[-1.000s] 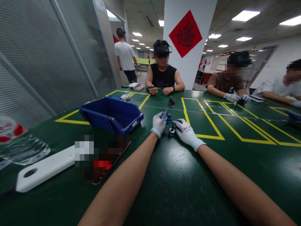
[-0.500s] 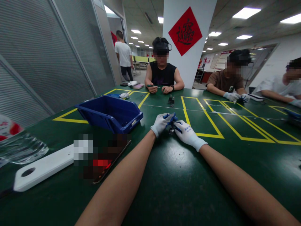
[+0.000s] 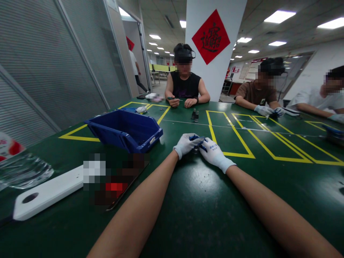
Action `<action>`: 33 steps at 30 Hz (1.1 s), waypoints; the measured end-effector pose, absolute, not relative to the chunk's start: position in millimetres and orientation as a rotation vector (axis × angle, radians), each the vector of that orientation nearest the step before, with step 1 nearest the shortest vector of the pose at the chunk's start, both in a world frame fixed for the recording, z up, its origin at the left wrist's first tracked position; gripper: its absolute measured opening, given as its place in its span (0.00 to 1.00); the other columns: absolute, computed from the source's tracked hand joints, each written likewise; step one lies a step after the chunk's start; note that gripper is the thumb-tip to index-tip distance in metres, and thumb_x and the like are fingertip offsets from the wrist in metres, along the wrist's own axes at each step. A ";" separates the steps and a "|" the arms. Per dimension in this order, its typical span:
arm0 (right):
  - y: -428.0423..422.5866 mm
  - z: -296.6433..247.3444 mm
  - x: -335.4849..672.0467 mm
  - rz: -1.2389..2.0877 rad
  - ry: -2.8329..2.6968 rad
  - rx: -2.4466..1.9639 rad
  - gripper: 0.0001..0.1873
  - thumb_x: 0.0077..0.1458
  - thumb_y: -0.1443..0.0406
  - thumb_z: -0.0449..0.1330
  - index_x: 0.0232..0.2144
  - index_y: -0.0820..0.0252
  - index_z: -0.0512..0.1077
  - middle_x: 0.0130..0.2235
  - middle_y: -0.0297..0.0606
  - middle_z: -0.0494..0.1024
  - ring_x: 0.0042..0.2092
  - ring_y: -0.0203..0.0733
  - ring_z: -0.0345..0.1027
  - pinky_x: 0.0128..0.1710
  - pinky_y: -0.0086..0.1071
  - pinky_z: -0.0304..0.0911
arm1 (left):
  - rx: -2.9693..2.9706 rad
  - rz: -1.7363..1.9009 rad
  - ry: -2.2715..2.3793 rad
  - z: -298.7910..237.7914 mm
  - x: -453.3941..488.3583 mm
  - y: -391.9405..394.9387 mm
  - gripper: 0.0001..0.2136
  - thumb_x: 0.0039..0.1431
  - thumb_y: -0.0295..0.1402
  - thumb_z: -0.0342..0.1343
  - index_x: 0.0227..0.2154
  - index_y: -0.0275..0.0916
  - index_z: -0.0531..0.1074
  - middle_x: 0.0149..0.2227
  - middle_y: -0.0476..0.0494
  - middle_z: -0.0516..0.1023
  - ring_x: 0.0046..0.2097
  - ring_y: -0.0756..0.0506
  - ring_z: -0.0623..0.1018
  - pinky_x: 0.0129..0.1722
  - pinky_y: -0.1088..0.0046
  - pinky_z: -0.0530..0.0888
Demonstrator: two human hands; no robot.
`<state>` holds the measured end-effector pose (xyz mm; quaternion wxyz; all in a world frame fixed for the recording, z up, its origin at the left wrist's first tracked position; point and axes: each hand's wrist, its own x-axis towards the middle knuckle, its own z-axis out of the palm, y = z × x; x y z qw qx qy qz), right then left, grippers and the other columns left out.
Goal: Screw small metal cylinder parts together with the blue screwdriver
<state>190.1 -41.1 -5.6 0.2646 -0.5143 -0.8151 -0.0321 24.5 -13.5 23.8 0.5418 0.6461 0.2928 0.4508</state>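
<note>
Metal piece (image 3: 196, 151) mostly out of sight behind left hand (image 3: 187, 144)

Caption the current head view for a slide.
Gloved left hand and right hand close together at a small metal part on a green table, blue bin to their left.

Dim light is shed by rectangular white ceiling panels (image 3: 280, 16), pale glare is cast on the glossy dark-green tabletop (image 3: 204, 211), shapes are stretched toward the edges, and several patches are masked by coarse pixels.
</note>
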 end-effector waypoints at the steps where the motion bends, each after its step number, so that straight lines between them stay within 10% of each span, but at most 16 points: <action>1: -40.5 -6.2 190.4 -0.102 -2.173 -1.425 0.16 0.57 0.63 0.52 0.49 0.57 0.68 0.48 0.44 0.69 0.48 0.46 0.65 0.49 0.40 0.63 | 1.536 1.072 0.695 22.3 23.8 -12.1 0.18 0.44 0.47 0.63 0.25 0.34 0.72 0.22 0.50 0.69 0.22 0.55 0.66 0.21 0.78 0.64; 10: -28.1 -17.3 200.7 -0.043 -1.902 -1.454 0.31 0.53 0.65 0.55 0.60 0.61 0.57 0.56 0.49 0.64 0.55 0.50 0.61 0.56 0.44 0.59 | 2.101 0.953 1.133 14.1 17.0 -6.0 0.19 0.51 0.52 0.55 0.31 0.40 0.74 0.31 0.44 0.75 0.34 0.45 0.75 0.36 0.70 0.72; 18: -22.8 -15.2 203.6 0.052 -1.782 -1.426 0.24 0.49 0.64 0.61 0.50 0.62 0.68 0.47 0.46 0.72 0.48 0.48 0.68 0.53 0.44 0.63 | 2.587 0.548 1.378 10.6 10.3 -5.1 0.29 0.51 0.54 0.54 0.52 0.43 0.66 0.50 0.42 0.72 0.52 0.40 0.71 0.52 0.66 0.67; 28: -44.5 -4.0 186.7 0.011 -2.155 -1.088 0.36 0.56 0.61 0.57 0.64 0.50 0.51 0.54 0.42 0.67 0.54 0.46 0.64 0.54 0.43 0.62 | 2.686 0.462 1.646 11.4 15.0 -5.0 0.13 0.63 0.36 0.44 0.47 0.44 0.68 0.47 0.42 0.71 0.46 0.41 0.72 0.45 0.63 0.68; 33: -45.3 -3.0 186.7 -0.024 -1.963 -1.160 0.29 0.55 0.58 0.59 0.57 0.57 0.62 0.51 0.44 0.72 0.52 0.46 0.66 0.54 0.41 0.62 | 2.777 0.379 1.755 17.9 19.6 -7.6 0.13 0.64 0.34 0.43 0.45 0.45 0.69 0.45 0.40 0.69 0.45 0.40 0.70 0.42 0.61 0.68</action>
